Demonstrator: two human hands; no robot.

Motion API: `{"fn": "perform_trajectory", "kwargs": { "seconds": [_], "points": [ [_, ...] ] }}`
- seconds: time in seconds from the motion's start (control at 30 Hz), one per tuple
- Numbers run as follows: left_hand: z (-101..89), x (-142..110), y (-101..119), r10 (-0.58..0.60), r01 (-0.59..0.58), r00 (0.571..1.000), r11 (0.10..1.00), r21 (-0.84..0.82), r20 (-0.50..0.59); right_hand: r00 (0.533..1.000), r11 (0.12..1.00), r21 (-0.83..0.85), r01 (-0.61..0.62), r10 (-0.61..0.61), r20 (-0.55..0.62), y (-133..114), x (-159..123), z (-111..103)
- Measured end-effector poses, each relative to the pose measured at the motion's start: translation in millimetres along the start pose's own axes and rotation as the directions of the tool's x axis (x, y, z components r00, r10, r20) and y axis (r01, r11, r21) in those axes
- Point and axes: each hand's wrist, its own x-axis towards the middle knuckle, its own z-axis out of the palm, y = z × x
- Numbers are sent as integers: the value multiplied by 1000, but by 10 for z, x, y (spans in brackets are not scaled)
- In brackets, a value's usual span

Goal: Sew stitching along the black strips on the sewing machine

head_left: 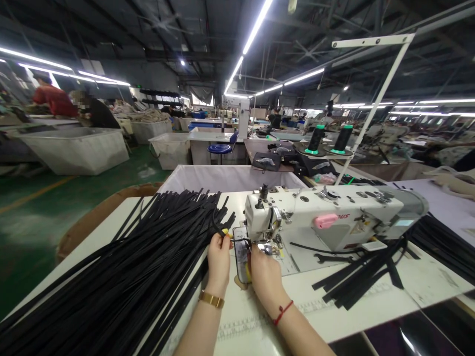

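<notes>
Our left hand pinches a black strip leading to the sewing machine.
We lose the strip at the machine's left end; our right hand curls there, fingertips hidden, so we cannot tell its grip.

Grn flr, wht strip lts

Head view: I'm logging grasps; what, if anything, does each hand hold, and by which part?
The left hand pinches a strip by its stretch beside the machine. Whether the right hand holds anything is hidden.
</notes>
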Motion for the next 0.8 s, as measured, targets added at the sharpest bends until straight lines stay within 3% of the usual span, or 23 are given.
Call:
{"fn": "perform_trajectory", "kwargs": {
  "seconds": [0.37,0.63,0.73,0.8],
  "points": [
    [3,-11,29,-18,18,1000,999,-34,-12,998,998,9,56,-56,7,-63,31,-8],
    [-28,19,2,-46,40,998,991,-127,-50,1000,998,53,16,-17,11,3,-30,-39],
    [-45,19,27,-85,78,996,974,-211,-25,1000,986,169,6,-5,-5,157,-253,-103],
    [-51,-11,84,-121,123,992,954,-273,24,1000,939,343,7,-7,1,305,-465,-163]
  ]
}}
